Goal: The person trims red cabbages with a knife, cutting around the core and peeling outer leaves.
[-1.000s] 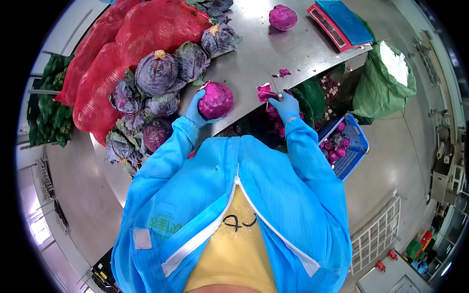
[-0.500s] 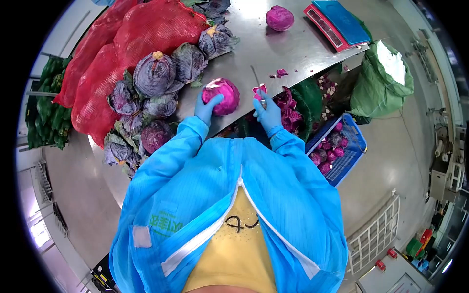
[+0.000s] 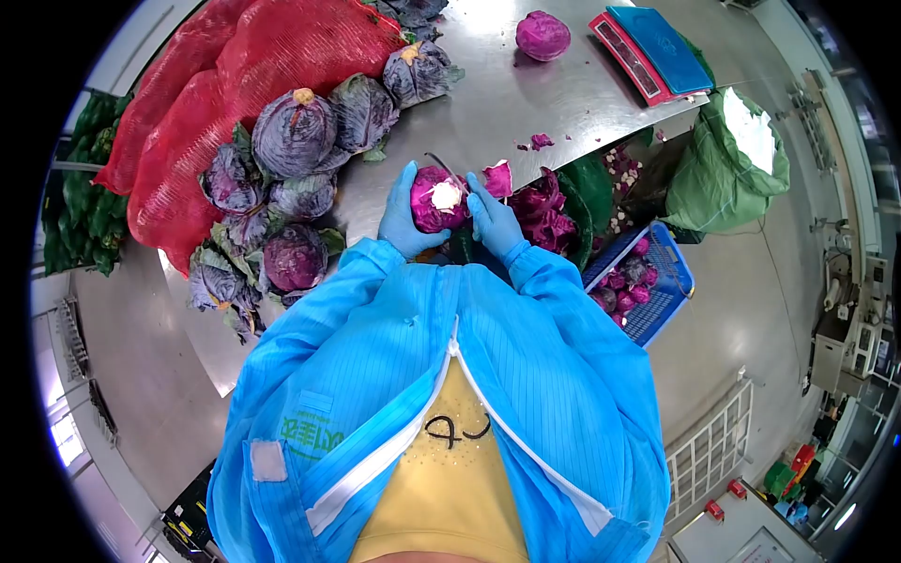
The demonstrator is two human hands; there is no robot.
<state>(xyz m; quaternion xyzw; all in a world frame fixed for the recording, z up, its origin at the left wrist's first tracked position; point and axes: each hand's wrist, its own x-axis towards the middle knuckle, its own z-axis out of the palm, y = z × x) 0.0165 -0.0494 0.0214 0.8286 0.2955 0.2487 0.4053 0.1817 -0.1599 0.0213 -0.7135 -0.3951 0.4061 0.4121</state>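
In blue gloves, my left hand (image 3: 402,218) is wrapped round a peeled purple cabbage (image 3: 436,214), whose pale cut stem faces me. My right hand (image 3: 494,221) is closed on a knife (image 3: 443,163) at the cabbage's right side; its thin curved blade extends over the top of the cabbage, and its handle is mostly hidden. A loose piece of purple leaf (image 3: 497,179) shows just beyond my right fingers. To the left, several unpeeled cabbages (image 3: 294,134) with dark outer leaves lie against a red mesh sack (image 3: 267,66).
On the metal table (image 3: 479,103) are another peeled cabbage (image 3: 542,36) and a red scale (image 3: 638,58) with a blue top. Purple leaves (image 3: 546,218) lie below the table edge, near a blue basket (image 3: 663,291) of small purple heads and a green sack (image 3: 721,178).
The cabbage has turned so its cut stem faces me. My right hand has moved left against it with the knife, and the leaf piece now shows beyond my fingers.
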